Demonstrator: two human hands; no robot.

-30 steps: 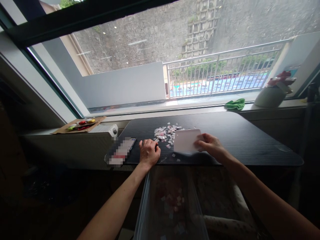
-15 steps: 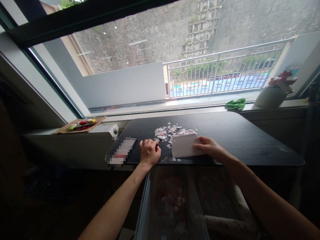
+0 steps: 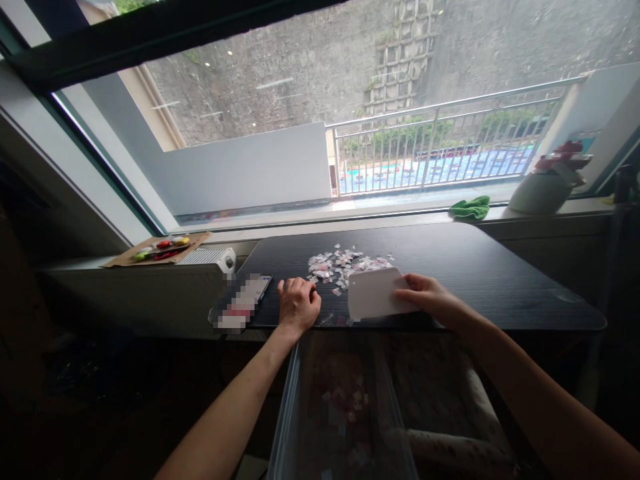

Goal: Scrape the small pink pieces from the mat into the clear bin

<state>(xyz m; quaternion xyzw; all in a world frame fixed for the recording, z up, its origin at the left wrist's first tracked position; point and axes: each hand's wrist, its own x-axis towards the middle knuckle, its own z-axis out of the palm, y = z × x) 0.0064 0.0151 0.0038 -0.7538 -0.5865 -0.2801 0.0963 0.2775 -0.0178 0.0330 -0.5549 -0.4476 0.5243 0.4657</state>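
Observation:
A flat white scraper with rounded corners is pinched at its right end by my right hand. It stands tilted on the black table, close to the front edge. Just behind it lies a loose heap of small pale pinkish squares, a few of them strewn apart. My left hand rests on the table left of the scraper, its fingers curled loosely and nothing visible in them. Below the front edge, a clear plastic bin holds more such squares, dim in shadow.
Left of my left hand, a phone, partly blurred out, lies at the table's corner. A radiator carries cardboard with colourful items. On the sill are a green cloth and a pale rounded container.
My right hand has shifted slightly right and toward me with the scraper. Its lower edge now covers small squares near the table's front edge. My left hand stays in place.

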